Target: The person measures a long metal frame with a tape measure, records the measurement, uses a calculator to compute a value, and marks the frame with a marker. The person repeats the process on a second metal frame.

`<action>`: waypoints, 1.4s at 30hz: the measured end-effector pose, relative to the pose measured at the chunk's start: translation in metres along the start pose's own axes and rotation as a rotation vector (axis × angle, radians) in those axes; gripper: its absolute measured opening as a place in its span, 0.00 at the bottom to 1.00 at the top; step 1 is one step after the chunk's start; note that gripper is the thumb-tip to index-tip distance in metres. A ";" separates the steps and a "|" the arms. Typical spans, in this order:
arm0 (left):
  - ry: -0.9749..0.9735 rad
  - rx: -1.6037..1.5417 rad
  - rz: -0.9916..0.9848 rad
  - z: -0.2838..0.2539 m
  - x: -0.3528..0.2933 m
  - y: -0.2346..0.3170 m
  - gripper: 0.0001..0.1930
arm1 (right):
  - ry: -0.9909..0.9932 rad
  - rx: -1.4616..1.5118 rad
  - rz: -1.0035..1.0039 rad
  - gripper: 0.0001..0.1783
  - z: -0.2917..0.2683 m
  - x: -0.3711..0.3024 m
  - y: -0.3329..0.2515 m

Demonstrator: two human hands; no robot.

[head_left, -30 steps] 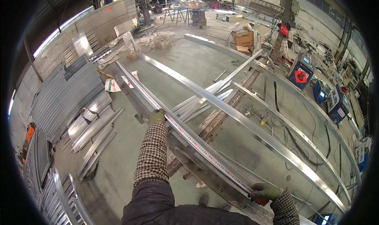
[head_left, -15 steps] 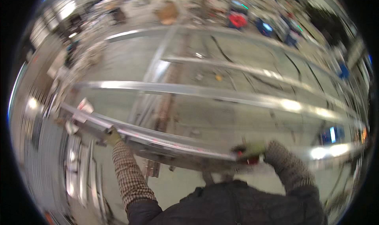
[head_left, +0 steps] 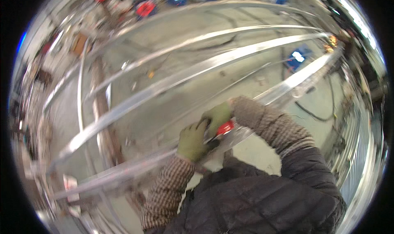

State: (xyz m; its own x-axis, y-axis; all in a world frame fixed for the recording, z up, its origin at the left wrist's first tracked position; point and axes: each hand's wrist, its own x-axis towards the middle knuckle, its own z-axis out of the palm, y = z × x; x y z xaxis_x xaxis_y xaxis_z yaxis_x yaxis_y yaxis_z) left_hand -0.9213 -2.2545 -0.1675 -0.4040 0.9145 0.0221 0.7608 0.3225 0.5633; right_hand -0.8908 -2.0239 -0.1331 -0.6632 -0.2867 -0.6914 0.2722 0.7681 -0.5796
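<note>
Both hands wear green gloves with dark palms and meet above the nearest metal beam (head_left: 287, 83). My right hand (head_left: 219, 117) is closed around a red tape measure (head_left: 225, 127), whose casing shows below the fingers. Just left of it, my left hand (head_left: 192, 142) has its fingers curled toward the right one. What those fingers grip is hidden. Along the beam's left stretch runs a blurred pale strip with reddish marks; whether it is the tape's blade is unclear.
Beyond lie more long silvery beams (head_left: 164, 83), with a rusty crosspiece (head_left: 100, 102) on the left. A blue machine with a lit screen (head_left: 298, 58) stands at right, near orange sparks (head_left: 331, 43). A black cable (head_left: 314, 114) curves across the floor.
My left hand has moved from the beam's left part to beside my right hand. The view has turned to the right. The red tape measure is still in my right hand.
</note>
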 end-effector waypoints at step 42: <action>0.030 -0.264 0.217 0.257 0.410 0.279 0.21 | 1.040 1.858 1.007 0.26 0.531 -0.295 0.436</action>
State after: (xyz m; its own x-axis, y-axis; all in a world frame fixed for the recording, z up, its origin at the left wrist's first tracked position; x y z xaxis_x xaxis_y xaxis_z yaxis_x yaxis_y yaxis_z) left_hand -0.7440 -1.7267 -0.2132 -0.2649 0.9459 0.1872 0.6743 0.0429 0.7372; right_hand -0.2063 -1.9078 -0.4107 0.1914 0.4366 -0.8790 0.3191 -0.8746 -0.3650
